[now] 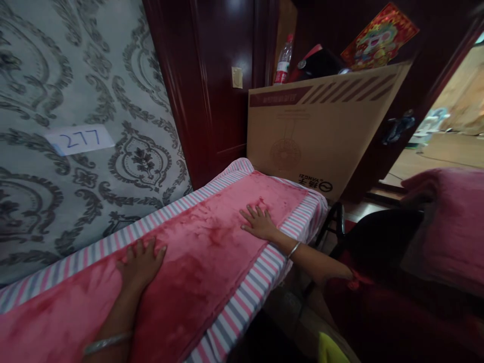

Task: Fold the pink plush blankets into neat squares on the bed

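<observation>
A pink plush blanket lies flat along a narrow surface covered in a pink, white and grey striped sheet. My left hand rests palm down on the blanket near its left part, fingers spread. My right hand lies flat on the blanket farther along, close to the striped border, fingers stretched out. Each wrist wears a silver bangle. Neither hand holds anything.
A patterned grey mattress with a paper label reading 277 leans behind the surface. A large cardboard box stands at the far end, with a water bottle behind it. Dark wooden panels, more pink fabric at right, and a black chair are nearby.
</observation>
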The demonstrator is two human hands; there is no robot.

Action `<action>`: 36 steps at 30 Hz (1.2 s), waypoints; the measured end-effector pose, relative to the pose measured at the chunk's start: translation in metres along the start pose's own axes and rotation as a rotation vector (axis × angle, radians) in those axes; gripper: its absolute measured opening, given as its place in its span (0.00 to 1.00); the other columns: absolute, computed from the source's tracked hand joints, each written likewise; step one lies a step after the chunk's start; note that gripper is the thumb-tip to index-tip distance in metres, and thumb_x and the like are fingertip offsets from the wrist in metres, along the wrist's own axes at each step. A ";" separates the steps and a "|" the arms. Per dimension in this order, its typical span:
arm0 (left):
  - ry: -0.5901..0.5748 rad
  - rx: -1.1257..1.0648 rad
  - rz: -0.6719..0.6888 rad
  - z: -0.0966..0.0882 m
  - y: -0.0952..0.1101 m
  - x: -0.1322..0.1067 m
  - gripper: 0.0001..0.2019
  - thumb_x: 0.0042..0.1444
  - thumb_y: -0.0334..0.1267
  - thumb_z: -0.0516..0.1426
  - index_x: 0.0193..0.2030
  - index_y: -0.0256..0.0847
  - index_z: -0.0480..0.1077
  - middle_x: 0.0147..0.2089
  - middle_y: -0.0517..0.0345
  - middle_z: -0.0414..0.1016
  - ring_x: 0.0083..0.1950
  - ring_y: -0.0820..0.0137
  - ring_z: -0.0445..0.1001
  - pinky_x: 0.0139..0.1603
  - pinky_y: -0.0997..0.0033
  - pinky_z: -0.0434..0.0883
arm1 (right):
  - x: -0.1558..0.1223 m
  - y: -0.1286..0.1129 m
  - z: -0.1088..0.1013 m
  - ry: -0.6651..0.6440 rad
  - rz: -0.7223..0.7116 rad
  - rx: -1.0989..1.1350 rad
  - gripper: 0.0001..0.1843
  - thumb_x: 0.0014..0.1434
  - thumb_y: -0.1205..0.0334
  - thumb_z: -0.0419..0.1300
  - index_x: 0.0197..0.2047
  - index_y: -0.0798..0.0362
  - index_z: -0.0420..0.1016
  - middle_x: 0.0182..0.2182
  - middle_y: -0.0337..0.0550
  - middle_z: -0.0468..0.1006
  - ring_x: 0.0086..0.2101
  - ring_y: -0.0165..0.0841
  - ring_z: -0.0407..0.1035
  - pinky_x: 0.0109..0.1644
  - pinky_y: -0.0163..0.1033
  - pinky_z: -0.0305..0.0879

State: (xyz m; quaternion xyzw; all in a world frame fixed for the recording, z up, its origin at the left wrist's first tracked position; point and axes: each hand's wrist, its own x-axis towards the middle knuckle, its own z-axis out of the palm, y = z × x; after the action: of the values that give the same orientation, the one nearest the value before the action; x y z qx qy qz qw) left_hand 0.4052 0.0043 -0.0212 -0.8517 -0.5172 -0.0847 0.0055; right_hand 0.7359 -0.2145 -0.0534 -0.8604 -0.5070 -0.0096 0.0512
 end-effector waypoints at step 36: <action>-0.166 -0.113 0.286 -0.006 0.178 -0.080 0.35 0.66 0.60 0.46 0.76 0.47 0.52 0.79 0.42 0.40 0.78 0.42 0.38 0.72 0.31 0.42 | -0.029 -0.060 -0.043 0.030 -0.135 0.139 0.32 0.72 0.46 0.42 0.77 0.39 0.47 0.76 0.45 0.40 0.72 0.52 0.37 0.70 0.67 0.42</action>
State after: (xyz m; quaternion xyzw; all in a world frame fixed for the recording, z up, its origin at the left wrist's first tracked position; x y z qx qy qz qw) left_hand 0.5251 -0.1492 -0.0134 -0.9196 -0.3837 -0.0415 -0.0729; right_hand 0.6707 -0.2150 -0.0079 -0.8185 -0.5623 0.0095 0.1176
